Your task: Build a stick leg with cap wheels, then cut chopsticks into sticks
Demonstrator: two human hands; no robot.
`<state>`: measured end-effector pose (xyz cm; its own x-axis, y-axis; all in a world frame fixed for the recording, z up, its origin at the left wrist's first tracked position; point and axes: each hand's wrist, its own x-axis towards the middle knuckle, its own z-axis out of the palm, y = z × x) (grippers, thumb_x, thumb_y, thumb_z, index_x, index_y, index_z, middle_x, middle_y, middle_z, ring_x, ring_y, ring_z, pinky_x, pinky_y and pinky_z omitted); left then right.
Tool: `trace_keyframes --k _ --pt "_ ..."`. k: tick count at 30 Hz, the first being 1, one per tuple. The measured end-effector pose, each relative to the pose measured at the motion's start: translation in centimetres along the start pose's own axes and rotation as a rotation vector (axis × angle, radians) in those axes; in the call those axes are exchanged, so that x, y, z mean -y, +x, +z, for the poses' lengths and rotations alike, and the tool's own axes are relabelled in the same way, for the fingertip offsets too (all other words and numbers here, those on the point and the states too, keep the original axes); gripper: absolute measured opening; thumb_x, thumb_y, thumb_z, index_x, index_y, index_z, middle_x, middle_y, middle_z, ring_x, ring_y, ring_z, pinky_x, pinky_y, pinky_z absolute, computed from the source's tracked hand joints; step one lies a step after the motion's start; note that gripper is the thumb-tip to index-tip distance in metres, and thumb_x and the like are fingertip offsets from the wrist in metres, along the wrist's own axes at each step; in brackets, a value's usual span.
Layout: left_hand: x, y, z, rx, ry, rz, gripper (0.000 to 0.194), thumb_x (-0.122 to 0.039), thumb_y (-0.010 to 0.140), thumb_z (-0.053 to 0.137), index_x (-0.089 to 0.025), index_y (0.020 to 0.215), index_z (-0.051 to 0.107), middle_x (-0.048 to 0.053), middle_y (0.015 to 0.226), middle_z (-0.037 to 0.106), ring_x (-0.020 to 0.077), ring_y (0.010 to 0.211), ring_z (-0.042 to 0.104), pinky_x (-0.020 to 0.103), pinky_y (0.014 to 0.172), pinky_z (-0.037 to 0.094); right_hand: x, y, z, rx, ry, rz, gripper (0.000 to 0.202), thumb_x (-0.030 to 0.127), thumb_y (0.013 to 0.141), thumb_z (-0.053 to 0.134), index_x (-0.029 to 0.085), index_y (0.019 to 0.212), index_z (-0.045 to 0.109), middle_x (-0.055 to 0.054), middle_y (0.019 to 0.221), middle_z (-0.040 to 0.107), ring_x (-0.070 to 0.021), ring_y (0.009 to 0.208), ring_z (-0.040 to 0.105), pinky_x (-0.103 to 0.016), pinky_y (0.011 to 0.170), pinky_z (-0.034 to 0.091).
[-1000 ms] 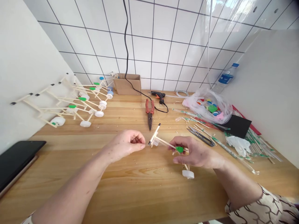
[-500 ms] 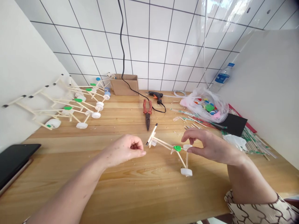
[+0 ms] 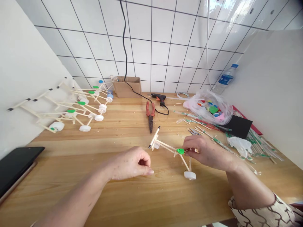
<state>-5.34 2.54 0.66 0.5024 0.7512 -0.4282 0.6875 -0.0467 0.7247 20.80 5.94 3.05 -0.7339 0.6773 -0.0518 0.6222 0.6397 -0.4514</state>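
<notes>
A small model tricycle (image 3: pixel 180 151) made of pale sticks stands on the wooden table, with a green seat, white cap wheels and a black-tipped handlebar. My right hand (image 3: pixel 200 150) has its thumb and fingers pinched on the rear of the tricycle, just behind the seat. Its far rear wheel is mostly hidden by those fingers. Left of the tricycle, my left hand (image 3: pixel 134 162) hovers low over the table, fingers curled toward the thumb, with nothing seen between them. It does not touch the tricycle.
Several similar tricycles (image 3: pixel 81 103) line the left wall near a phone (image 3: pixel 19 165). Pliers (image 3: pixel 150 116), a glue gun (image 3: pixel 159 97) and a cardboard box (image 3: pixel 127 87) lie behind. At right are a bag of caps (image 3: pixel 210 108), scissors (image 3: pixel 194 131), loose straws and a bottle (image 3: pixel 224 78).
My right hand has moved slightly left and its fingers have closed on the rear of the tricycle. My left hand has come a little lower and to the right.
</notes>
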Motion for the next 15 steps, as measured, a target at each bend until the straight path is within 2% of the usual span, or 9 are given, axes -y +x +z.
trace_keyframes --k 5,15 --pt "-0.5 -0.1 0.5 0.053 -0.025 0.029 0.012 -0.027 0.065 0.06 -0.018 0.059 0.065 -0.004 0.05 0.052 0.009 0.048 0.041 0.019 0.044 0.028 0.2 0.6 0.2 -0.067 0.052 -0.043 0.02 0.02 0.084 0.051 0.018 0.077 0.069 -0.004 0.066 0.059 -0.0144 0.064 0.051 -0.026 0.059 0.037" --pt "-1.3 -0.3 0.9 0.178 -0.038 0.123 0.003 -0.018 0.06 0.069 -0.018 0.056 0.068 -0.005 0.048 0.052 0.0077 0.045 0.043 0.018 0.04 0.029 0.0 2.5 0.4 -0.222 0.184 0.049 0.018 0.029 0.08 0.057 0.017 0.069 0.064 -0.002 0.065 0.058 -0.0131 0.06 0.05 -0.026 0.058 0.04"
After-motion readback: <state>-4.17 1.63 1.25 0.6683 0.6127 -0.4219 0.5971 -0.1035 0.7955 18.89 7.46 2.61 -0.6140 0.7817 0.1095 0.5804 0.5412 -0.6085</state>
